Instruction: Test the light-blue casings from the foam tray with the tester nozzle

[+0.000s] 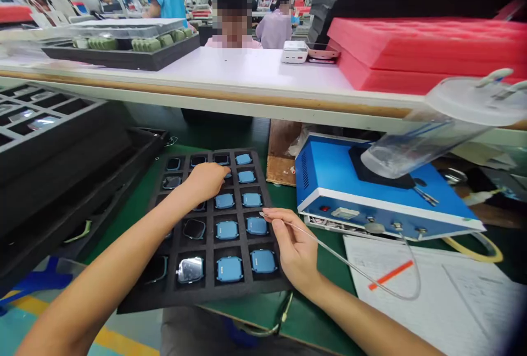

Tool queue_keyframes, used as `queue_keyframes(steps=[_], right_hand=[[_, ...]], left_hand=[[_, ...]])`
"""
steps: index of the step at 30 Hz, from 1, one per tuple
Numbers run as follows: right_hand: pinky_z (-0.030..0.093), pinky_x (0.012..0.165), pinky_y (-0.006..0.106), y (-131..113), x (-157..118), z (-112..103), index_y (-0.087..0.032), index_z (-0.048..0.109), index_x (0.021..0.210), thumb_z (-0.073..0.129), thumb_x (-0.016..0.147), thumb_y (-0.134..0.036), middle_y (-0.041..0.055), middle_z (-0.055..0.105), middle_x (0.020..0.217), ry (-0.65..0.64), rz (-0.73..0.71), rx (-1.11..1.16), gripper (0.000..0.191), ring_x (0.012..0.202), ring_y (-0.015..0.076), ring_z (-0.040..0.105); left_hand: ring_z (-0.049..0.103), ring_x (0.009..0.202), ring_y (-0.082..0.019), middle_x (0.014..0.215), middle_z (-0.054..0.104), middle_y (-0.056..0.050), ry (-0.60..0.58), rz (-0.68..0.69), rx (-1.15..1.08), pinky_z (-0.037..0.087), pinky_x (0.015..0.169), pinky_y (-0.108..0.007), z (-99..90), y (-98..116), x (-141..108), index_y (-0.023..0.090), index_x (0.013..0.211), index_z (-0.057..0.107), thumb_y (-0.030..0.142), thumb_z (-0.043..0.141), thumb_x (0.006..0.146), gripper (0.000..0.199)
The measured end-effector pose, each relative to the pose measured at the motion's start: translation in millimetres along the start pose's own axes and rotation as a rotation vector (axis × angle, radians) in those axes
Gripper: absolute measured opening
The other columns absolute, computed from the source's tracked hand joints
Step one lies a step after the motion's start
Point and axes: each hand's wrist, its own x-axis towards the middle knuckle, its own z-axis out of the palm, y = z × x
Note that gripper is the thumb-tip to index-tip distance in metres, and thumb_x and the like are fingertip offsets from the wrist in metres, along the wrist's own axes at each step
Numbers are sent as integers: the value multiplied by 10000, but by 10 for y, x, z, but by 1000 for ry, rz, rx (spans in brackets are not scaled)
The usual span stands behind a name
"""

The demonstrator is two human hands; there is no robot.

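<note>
A black foam tray (pixel 209 254) with square pockets lies before me. Its right columns hold blue watch cases (pixel 229 269), backs up; dark-faced ones (pixel 194 229) sit on the left. My left hand (pixel 206 179) reaches over the tray, fingers closed at a blue watch case (pixel 227 173) in an upper pocket, mostly hidden by the fingers. At the tray's right edge my right hand (pixel 294 243) pinches the light-coloured end of a thin clear tube (pixel 329 249) between thumb and fingers. That tube loops towards the front of a blue machine (pixel 391 202).
Stacked black trays (pixel 49 142) stand at left. A clear cylinder (pixel 407 136) leans over the machine. Papers (pixel 436 301) with an orange strip (pixel 390 275) lie at right. Above runs a white shelf (pixel 247 71) bearing red foam (pixel 411 54) and a black tray (pixel 123 54). People sit beyond.
</note>
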Motion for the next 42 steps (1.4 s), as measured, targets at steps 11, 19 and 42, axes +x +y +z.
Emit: queue_keyframes(steps=[11, 19, 42], right_hand=[[567, 972, 393, -20, 33, -31, -276, 691, 1144, 516, 1035, -174, 61, 723, 1142, 70, -136, -9, 230, 1122, 209, 685], [575, 980, 386, -32, 55, -33, -252, 693, 1106, 503, 1029, -130, 63, 725, 1105, 60, -137, 4, 239, 1117, 204, 698], [584, 986, 463, -26, 42, -39, -252, 690, 1086, 493, 1039, -162, 74, 727, 1082, 64, -109, -14, 222, 1103, 231, 702]], left_hand=[[725, 831, -207, 911, 761, -96, 43, -146, -1203, 602, 787, -334, 266, 727, -679, 123, 1014, 689, 321, 743, 779, 312], [686, 762, -169, 808, 715, -47, 55, -222, -1306, 580, 706, -279, 380, 800, -677, 141, 954, 681, 343, 808, 698, 350], [705, 817, -190, 853, 731, -51, 76, -178, -1267, 582, 712, -281, 425, 784, -696, 169, 969, 700, 311, 786, 755, 270]])
